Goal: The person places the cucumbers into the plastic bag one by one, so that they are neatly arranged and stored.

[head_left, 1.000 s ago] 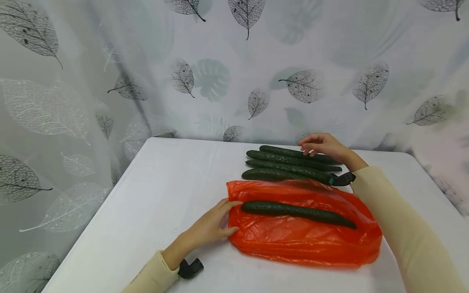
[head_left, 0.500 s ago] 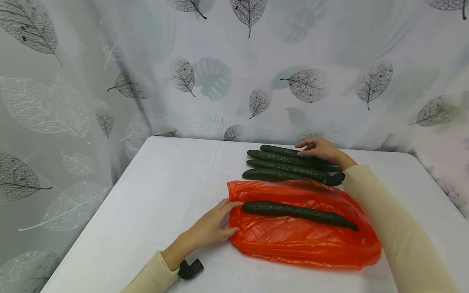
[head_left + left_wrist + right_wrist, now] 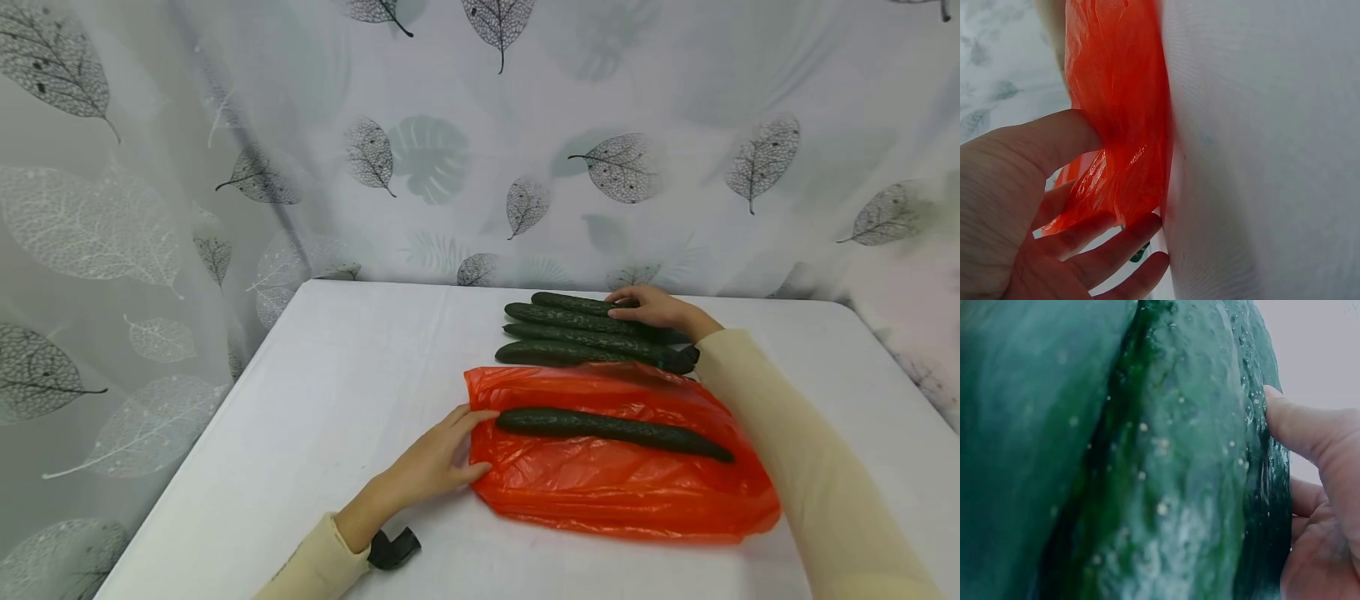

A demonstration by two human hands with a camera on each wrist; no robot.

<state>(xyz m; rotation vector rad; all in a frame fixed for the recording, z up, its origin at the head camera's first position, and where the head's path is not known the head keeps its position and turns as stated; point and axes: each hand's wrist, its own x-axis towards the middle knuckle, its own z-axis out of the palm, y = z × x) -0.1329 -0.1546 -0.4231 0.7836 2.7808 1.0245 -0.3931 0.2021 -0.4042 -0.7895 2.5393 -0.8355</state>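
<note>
Several long dark green cucumbers (image 3: 573,335) lie side by side at the back of the table. My right hand (image 3: 660,307) grips the farthest cucumber (image 3: 567,302), thumb on its near side and fingers over the far side; in the right wrist view the thumb (image 3: 1300,422) presses on the dark skin. In front of the row lies a red plastic bag (image 3: 600,496), with one cucumber (image 3: 611,430) lengthwise across it. My left hand (image 3: 429,460) rests at the bag's left edge, thumb and fingers spread apart, the forefinger reaching close to that cucumber's end.
A white cloth covers the table (image 3: 360,367). Leaf-printed curtains (image 3: 420,167) hang behind it and along its left side. My right sleeve (image 3: 787,442) passes over the bag's right end.
My right hand has moved slightly left and down onto the farthest cucumber, and its fingers have closed round it. The left hand, bag and cucumber on the bag stay put.
</note>
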